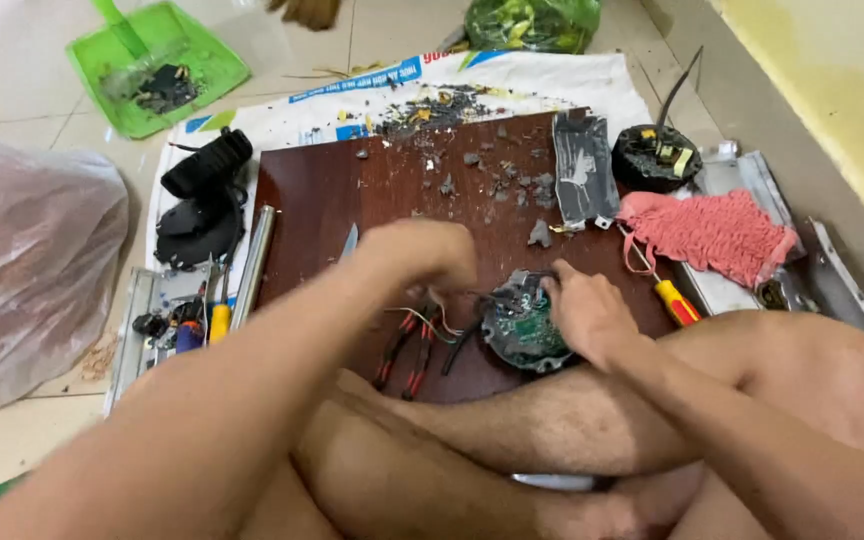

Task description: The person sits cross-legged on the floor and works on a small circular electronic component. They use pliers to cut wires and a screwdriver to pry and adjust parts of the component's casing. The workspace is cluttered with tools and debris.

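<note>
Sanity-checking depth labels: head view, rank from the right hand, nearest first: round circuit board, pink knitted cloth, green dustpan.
1. Round circuit board: under the right hand, touching its fingers.
2. Pink knitted cloth: up and right, at the board's edge.
3. Green dustpan: far top left, on the floor tiles.

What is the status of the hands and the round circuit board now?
Right hand grips round circuit board. Left hand blurred, above pliers. Debris scattered beyond.
</note>
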